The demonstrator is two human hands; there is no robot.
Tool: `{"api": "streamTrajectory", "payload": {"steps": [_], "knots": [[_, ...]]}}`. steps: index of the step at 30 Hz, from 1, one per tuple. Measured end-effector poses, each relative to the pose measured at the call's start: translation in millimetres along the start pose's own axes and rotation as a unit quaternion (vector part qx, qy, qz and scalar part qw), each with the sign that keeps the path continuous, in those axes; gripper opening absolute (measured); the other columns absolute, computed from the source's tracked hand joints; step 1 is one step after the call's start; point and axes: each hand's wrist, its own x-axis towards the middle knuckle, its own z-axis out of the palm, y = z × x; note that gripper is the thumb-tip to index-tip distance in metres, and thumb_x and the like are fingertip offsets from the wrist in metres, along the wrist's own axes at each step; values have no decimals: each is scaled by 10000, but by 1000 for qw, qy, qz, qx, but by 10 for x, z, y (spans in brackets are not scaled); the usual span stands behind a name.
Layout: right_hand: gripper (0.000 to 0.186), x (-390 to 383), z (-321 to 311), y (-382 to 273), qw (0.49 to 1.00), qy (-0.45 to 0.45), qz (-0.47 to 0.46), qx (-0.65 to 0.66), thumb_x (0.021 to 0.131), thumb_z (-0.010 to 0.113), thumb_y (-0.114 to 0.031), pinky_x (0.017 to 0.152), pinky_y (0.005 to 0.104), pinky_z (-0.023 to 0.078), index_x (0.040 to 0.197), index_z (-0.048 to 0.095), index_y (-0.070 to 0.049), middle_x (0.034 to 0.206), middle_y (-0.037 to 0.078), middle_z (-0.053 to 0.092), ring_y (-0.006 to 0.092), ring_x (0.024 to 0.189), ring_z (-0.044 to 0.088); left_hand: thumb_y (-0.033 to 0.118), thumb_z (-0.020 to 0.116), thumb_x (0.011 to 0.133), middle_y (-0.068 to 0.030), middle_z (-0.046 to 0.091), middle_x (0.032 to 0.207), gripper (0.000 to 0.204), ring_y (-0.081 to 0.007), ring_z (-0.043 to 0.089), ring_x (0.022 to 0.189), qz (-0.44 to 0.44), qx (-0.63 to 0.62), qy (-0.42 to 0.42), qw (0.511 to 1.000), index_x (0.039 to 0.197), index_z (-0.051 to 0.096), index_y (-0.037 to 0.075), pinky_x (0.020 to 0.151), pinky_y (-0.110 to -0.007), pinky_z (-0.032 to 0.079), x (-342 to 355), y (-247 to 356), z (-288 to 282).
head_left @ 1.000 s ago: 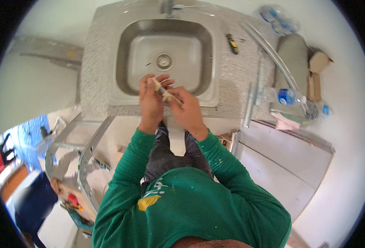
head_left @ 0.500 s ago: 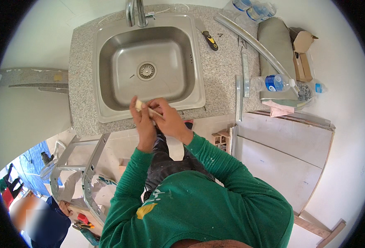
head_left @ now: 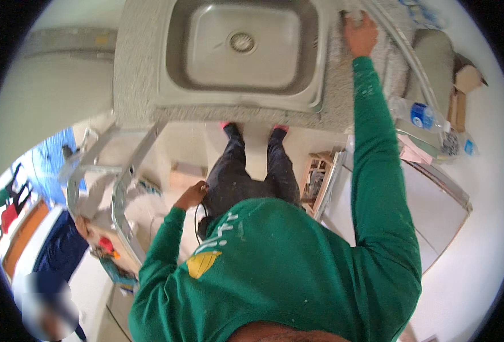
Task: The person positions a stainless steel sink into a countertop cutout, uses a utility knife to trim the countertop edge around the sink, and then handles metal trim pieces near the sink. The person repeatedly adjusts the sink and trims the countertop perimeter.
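My right hand (head_left: pixel 361 35) is stretched out over the speckled countertop (head_left: pixel 338 94), right of the steel sink (head_left: pixel 237 96). Its thumb and fingers are spread, somewhat blurred, and a small dark thing (head_left: pixel 343 13) shows beside the fingertips; I cannot make out its kind. Down by my left thigh is my left hand (head_left: pixel 192 195), its fingers curled together. Whatever may be inside those fingers is hidden. The small cream-coloured piece held earlier does not show plainly now.
A curved metal strip (head_left: pixel 406 54) and a water bottle (head_left: pixel 424 116) lie at the right of the counter. An aluminium ladder (head_left: pixel 127 171) stands left of me. White panels (head_left: pixel 434 196) lean at the right. A co-worker (head_left: pixel 46 308) is at the lower left.
My hands have parted from the small cream-coloured piece over the sink's front edge. The right has reached far to the right; the left has dropped to my thigh. The view has shifted toward my body.
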Motion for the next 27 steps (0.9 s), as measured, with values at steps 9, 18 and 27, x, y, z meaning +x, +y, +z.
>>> {"api": "streamTrajectory", "payload": {"steps": [9, 18, 27], "knots": [[472, -31, 434, 590, 961, 184, -203, -47, 882, 677, -502, 732, 603, 554, 920, 819, -53, 909, 245, 749, 454, 771, 703, 391, 605, 1075, -13, 635, 916, 308, -104, 565, 705, -99, -146, -99, 979, 1175, 644, 102, 625, -290, 487, -146, 249, -92], [295, -253, 75, -314, 997, 1, -82, -5, 917, 607, -139, 953, 548, 490, 1144, 735, 0, 1128, 240, 689, 450, 1058, 625, 333, 576, 1040, -111, 734, 1029, 362, -220, 711, 840, -132, -103, -167, 972, 1227, 688, 45, 692, -377, 560, -486, 645, -270], [663, -69, 496, 583, 999, -5, -39, -20, 882, 564, -642, 898, 688, 452, 1214, 781, -110, 1222, 274, 678, 501, 1069, 597, 337, 586, 930, -56, 770, 1026, 381, -149, 756, 783, -204, -36, -352, 913, 1176, 718, 79, 465, -283, 490, -601, 411, -379]]}}
